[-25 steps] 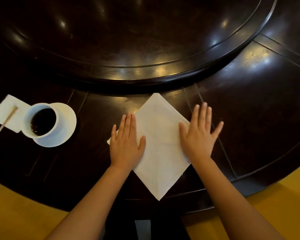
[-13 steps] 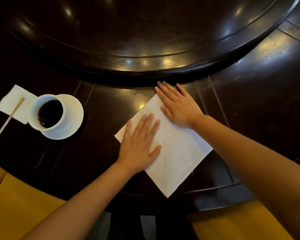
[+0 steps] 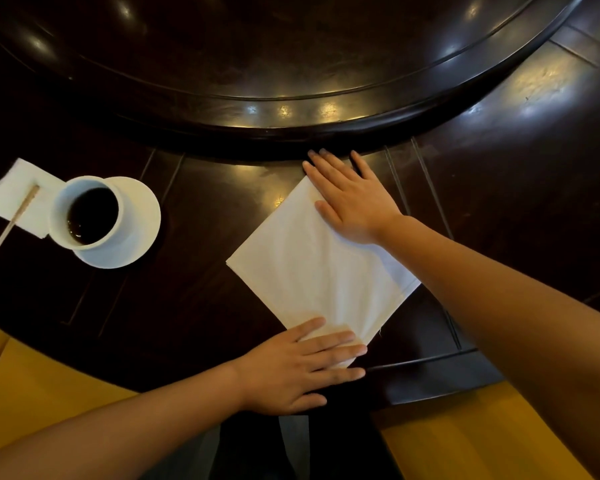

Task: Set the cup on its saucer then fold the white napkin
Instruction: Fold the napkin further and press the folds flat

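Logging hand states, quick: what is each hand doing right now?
Left hand: open, flat on the near corner of the white napkin, holding nothing.
Right hand: open, flat on its far corner.

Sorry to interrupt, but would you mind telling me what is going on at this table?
A person is working on a white napkin laid as a diamond on the dark table. The right hand lies flat on its far corner and the left hand flat on its near corner. To the left, the cup of dark drink already sits on its saucer.
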`<state>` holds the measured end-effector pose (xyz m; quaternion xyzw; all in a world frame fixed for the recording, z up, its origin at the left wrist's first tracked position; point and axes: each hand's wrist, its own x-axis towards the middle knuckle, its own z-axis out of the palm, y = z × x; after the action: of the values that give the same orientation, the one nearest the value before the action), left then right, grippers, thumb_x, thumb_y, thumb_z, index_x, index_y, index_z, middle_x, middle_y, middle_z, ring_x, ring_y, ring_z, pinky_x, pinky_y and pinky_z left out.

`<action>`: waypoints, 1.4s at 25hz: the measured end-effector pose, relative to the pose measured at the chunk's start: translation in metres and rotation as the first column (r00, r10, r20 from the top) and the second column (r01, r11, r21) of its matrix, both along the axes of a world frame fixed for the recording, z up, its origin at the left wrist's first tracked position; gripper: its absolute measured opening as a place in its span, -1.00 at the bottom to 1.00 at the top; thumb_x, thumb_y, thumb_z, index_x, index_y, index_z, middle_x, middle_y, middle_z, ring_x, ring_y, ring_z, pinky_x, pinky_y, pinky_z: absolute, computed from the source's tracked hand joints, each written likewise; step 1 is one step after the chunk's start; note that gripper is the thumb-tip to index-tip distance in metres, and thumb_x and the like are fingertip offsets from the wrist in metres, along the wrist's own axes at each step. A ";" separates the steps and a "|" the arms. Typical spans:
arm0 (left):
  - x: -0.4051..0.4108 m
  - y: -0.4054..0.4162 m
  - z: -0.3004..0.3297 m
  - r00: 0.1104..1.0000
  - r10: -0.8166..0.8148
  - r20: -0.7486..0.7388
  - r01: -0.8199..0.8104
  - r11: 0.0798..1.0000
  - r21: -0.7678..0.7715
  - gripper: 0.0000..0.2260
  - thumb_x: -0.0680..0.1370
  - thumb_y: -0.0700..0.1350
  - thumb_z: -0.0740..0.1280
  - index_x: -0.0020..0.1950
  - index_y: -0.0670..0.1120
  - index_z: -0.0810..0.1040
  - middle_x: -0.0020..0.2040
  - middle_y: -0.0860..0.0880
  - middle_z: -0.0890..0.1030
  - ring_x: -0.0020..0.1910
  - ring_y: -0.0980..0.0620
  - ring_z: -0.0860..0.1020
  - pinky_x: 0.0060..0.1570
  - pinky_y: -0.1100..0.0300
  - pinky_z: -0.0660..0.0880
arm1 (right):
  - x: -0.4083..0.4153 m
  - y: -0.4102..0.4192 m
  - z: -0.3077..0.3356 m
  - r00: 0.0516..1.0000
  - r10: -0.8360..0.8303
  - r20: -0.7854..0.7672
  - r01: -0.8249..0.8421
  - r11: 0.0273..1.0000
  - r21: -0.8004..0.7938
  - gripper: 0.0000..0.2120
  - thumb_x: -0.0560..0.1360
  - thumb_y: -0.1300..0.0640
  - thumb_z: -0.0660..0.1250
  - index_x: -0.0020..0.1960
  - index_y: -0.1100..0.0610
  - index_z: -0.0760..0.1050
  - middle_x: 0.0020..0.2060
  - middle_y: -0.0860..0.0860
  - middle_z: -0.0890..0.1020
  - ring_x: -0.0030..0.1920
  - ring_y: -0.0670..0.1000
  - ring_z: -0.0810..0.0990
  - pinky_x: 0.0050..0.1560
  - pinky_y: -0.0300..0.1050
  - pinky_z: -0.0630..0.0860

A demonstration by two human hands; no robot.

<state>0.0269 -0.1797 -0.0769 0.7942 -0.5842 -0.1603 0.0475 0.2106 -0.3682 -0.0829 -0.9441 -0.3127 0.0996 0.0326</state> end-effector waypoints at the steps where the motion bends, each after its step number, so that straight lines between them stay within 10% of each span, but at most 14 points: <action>1: 0.002 0.000 0.003 0.999 0.005 -0.037 -0.005 1.000 -0.005 -0.43 0.60 0.15 0.07 0.55 0.02 -0.03 0.56 -0.05 -0.01 0.52 -0.02 -0.14 0.44 -0.03 -0.14 | -0.001 0.000 0.003 1.000 0.003 0.015 -0.003 1.000 0.001 -0.46 0.60 -0.12 -0.15 0.52 0.05 -0.13 0.53 0.05 -0.04 0.51 0.03 -0.16 0.47 0.15 -0.24; 7: 0.022 0.023 0.020 0.936 0.339 -0.090 -0.346 0.936 -0.067 -0.35 0.39 0.08 0.34 0.45 -0.03 0.29 0.40 -0.14 0.39 0.43 -0.11 0.28 0.39 -0.11 0.17 | -0.071 -0.030 0.032 0.989 0.140 0.041 -0.146 0.959 0.242 -0.46 0.52 -0.14 0.14 0.41 0.09 0.29 0.42 0.17 0.32 0.45 0.17 0.20 0.42 0.20 0.03; 13: 0.040 0.021 0.029 0.948 0.318 0.019 -0.314 0.944 -0.097 -0.60 0.32 0.00 0.45 0.09 -0.13 0.57 0.06 -0.14 0.60 0.04 -0.13 0.56 -0.09 0.06 0.55 | -0.144 -0.064 0.030 0.935 0.342 -0.097 -0.330 0.936 0.121 -0.50 0.40 -0.18 0.33 0.24 0.07 0.47 0.22 0.10 0.55 0.23 0.14 0.49 0.22 0.09 0.42; 27: 0.054 0.005 0.028 0.968 0.215 0.129 -0.189 0.963 -0.193 -0.93 0.44 -0.28 0.37 -0.11 -0.16 0.59 -0.17 -0.10 0.62 -0.27 -0.04 0.55 -0.45 0.12 0.50 | -0.129 -0.057 0.025 0.856 0.511 0.083 -0.517 0.835 0.186 -0.83 0.44 0.23 0.39 0.02 0.17 0.51 -0.03 0.11 0.62 -0.05 0.14 0.58 -0.17 -0.01 0.58; 35: 0.053 0.028 0.024 0.926 0.377 0.011 -0.359 0.890 -0.281 -0.83 0.35 -0.35 0.44 -0.08 -0.22 0.60 -0.18 -0.15 0.63 -0.25 -0.10 0.60 -0.44 0.08 0.54 | -0.132 -0.068 0.032 0.955 0.288 0.073 -0.297 0.912 0.282 -0.90 0.37 0.29 0.44 -0.12 0.21 0.56 -0.19 0.12 0.63 -0.22 0.14 0.59 -0.31 0.01 0.56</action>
<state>0.0800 -0.1518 -0.0531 0.8809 -0.4408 -0.0400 0.1674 0.0789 -0.4363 -0.0507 -0.8730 -0.4621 0.0423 0.1503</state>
